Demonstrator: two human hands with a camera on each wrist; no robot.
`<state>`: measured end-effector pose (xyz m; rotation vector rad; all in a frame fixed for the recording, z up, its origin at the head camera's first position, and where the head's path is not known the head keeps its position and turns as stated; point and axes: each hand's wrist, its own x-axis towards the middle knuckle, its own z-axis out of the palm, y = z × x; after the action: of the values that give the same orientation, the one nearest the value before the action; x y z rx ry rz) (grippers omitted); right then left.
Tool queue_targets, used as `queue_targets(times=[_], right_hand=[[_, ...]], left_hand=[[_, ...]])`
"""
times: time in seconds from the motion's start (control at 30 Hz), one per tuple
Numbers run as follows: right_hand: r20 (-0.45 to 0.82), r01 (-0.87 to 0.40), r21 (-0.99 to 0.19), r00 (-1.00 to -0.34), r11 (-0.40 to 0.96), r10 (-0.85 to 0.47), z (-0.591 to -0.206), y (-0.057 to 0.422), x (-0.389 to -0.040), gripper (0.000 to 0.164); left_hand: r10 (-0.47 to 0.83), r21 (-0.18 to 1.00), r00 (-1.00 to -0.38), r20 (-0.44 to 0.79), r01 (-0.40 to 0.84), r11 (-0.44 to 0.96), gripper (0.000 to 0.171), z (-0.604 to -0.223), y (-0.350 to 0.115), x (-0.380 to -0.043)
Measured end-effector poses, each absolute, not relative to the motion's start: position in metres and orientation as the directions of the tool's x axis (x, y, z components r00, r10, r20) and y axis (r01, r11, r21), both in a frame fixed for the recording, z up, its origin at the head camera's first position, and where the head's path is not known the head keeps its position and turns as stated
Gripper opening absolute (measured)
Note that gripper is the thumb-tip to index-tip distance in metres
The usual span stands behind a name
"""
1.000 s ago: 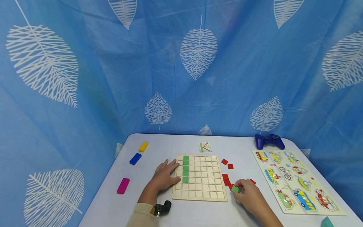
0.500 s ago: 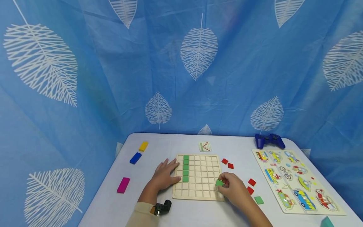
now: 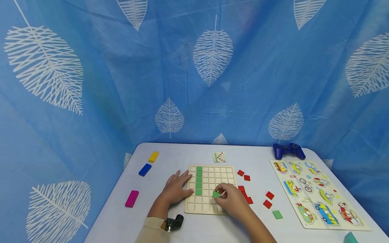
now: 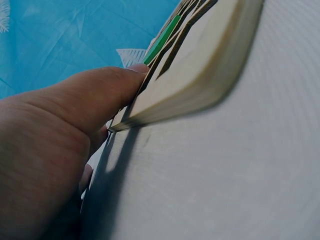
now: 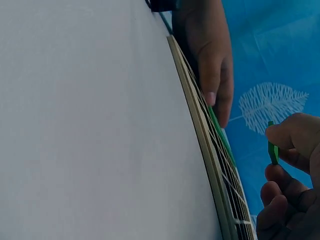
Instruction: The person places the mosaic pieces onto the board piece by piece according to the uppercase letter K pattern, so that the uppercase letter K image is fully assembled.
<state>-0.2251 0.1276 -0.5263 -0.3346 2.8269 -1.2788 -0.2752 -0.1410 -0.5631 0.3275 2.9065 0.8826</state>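
Observation:
A wooden grid board (image 3: pixel 200 212) lies on the table, with several green square tiles (image 3: pixel 199 185) set in its second column from the left. My left hand (image 3: pixel 175 189) rests at the board's left edge, fingers spread, the thumb (image 4: pixel 115 82) lying over the rim in the left wrist view. Above the right half of the board, my right hand (image 3: pixel 231 199) pinches a green square tile (image 3: pixel 215 194) between thumb and fingers. In the right wrist view that tile (image 5: pixel 272 145) is seen edge-on, raised off the board.
Several red tiles (image 3: pixel 244 194) and a green tile (image 3: pixel 277 214) lie right of the board. Behind it is a small pattern card (image 3: pixel 220 157). A picture puzzle (image 3: pixel 319 195) and a blue game controller (image 3: pixel 288 151) are at right; yellow, blue and magenta blocks (image 3: pixel 132 198) at left.
My right hand has carried the green tile leftward from beside the red tiles to over the board. The left hand has stayed in place.

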Motion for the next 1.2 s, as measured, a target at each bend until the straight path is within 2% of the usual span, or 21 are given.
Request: queue_targets(times=[0.33,0.67,1.2], right_hand=[[0.076,-0.266,-0.757,-0.943,0.597,-0.323,-0.534,0.101,-0.232,0.021],[0.053,-0.317,-0.714,-0.914,0.624,-0.403,-0.537,0.081,-0.236,0.017],[0.020,-0.299,-0.618,-0.931,0.727,-0.365,-0.542,0.069,-0.237,0.015]], left_hand=[[0.214,0.565,-0.977,-0.019,0.166,0.808,0.073,-0.562,-0.142,-0.274],[0.222,0.547,-0.975,-0.015,0.179,0.818,0.073,-0.563,-0.141,-0.274],[0.216,0.550,-0.976,-0.024,0.167,0.818,0.074,-0.565,-0.140,-0.275]])
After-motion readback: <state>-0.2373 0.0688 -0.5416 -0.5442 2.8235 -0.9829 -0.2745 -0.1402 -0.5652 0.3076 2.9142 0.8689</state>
